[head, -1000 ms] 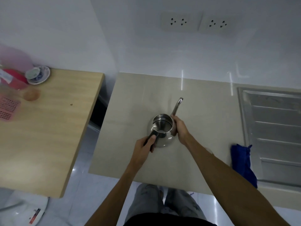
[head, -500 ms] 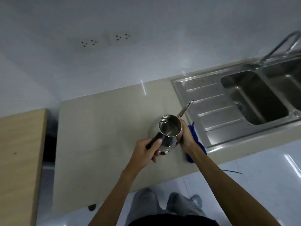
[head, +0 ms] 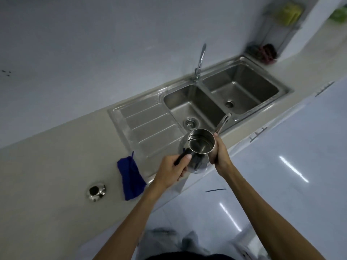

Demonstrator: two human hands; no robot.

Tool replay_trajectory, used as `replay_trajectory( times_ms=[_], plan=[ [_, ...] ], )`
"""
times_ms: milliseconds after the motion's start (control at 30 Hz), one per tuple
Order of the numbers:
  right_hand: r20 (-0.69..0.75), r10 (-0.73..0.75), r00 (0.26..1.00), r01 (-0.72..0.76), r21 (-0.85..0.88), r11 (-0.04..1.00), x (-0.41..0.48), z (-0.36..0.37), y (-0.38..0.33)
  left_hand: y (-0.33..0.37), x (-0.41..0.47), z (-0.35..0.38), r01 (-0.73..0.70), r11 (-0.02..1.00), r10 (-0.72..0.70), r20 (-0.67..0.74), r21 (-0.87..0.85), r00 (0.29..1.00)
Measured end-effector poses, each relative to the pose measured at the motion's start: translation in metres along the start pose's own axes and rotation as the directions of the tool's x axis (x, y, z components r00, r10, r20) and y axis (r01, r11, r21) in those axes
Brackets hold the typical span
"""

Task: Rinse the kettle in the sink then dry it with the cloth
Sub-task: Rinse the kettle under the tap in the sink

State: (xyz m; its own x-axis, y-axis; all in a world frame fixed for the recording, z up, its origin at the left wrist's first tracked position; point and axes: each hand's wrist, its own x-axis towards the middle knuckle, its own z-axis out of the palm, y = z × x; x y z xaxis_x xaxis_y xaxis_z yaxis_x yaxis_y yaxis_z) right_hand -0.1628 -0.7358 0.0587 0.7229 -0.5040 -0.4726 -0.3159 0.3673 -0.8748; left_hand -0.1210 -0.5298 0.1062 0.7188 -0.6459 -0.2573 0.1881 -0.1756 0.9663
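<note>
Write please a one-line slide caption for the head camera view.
Both hands hold the open steel kettle near the double sink; blue cloth and lid lie on the counter.

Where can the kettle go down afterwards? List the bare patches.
Free: the ribbed drainboard between cloth and left basin; the counter left of the lid. Crowded: the far corner beyond the right basin, with its rack.

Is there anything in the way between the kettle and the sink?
Nothing visible. The kettle, held by the left hand and right hand, hangs at the front edge of the sink, whose near basin looks bare under the tap.
</note>
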Motion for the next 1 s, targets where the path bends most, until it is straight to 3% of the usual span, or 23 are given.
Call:
replay_trajectory(
  times_ms=[267, 600, 700, 833, 1000],
  plan=[
    [-0.022, 0.012, 1.0, -0.011, 0.032, 0.999, 0.059, -0.068, -0.044, 0.02, 0.078, 0.071, -0.01, 0.999, 0.013, -0.063, 0.048, 0.998],
    [0.19, 0.034, 0.981, -0.02, -0.077, 0.997, 0.161, -0.053, -0.101, 0.036, 0.158, 0.074, 0.104, 0.991, -0.118, -0.199, -0.078, 0.973],
    [0.318, 0.048, 0.947, -0.008, -0.125, 0.992, 0.189, -0.035, -0.12, 0.038, 0.174, 0.069, 0.14, 0.984, -0.167, -0.29, -0.111, 0.942],
    [0.47, 0.085, 0.878, -0.001, -0.177, 0.984, 0.23, -0.007, -0.141, 0.045, 0.191, 0.067, 0.083, 0.981, -0.155, -0.448, -0.177, 0.881],
    [0.603, 0.17, 0.78, -0.051, -0.209, 0.977, 0.269, 0.014, -0.157, 0.046, 0.22, 0.091, -0.053, 0.974, -0.117, -0.686, -0.221, 0.718]
  ],
)
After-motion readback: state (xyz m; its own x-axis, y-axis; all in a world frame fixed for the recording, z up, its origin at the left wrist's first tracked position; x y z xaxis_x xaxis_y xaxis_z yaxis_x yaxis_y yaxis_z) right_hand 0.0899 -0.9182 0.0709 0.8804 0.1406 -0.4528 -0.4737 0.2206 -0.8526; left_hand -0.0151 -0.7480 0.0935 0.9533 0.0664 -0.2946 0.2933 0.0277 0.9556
